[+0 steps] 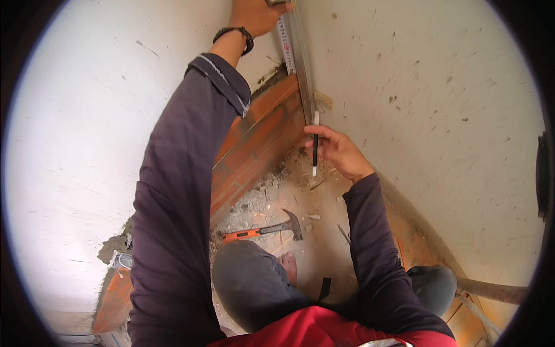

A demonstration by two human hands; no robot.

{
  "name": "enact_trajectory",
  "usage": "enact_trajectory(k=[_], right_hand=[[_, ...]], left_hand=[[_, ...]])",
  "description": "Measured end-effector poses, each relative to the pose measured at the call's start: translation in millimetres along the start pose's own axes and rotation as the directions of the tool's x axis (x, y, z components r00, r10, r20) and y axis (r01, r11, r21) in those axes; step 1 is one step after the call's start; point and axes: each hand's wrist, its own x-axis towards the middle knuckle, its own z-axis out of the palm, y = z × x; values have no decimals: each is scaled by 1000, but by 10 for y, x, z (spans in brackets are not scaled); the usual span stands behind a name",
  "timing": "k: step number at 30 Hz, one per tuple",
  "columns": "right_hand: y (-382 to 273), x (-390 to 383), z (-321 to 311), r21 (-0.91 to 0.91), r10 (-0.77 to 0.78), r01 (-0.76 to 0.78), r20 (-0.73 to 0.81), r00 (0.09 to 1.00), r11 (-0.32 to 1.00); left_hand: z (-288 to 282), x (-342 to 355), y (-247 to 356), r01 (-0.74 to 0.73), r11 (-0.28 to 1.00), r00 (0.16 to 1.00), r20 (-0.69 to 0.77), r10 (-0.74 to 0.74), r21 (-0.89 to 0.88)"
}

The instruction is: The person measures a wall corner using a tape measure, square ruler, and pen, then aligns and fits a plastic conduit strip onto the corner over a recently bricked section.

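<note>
My left hand [257, 16] is high in the corner, closed on a tape measure [274, 4], partly hidden by the fingers; its white blade [286, 43] runs down beside an upright metal channel [302, 55]. Below, my right hand [332, 150] grips a slim black-and-white marker [315, 144], held upright near the channel's lower part. A band of exposed red brick [260, 144] runs along the left wall, below my left hand.
A claw hammer with orange handle [245, 234] lies on the rubble-strewn floor [321, 225] by my knee. Pale walls [428, 104] rise on both sides. Wires [121, 260] poke from broken plaster at lower left. A pipe [491, 289] runs at lower right.
</note>
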Motion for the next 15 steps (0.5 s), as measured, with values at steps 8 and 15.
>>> enact_trajectory(k=[8, 15], right_hand=[[445, 30, 47, -165, 176, -244, -343, 923, 956], [1412, -263, -365, -626, 78, -398, -474, 877, 671]], left_hand=[[-27, -144, -98, 27, 985, 998, 54, -18, -171], [-74, -28, 7, 38, 996, 999, 0, -38, 78]])
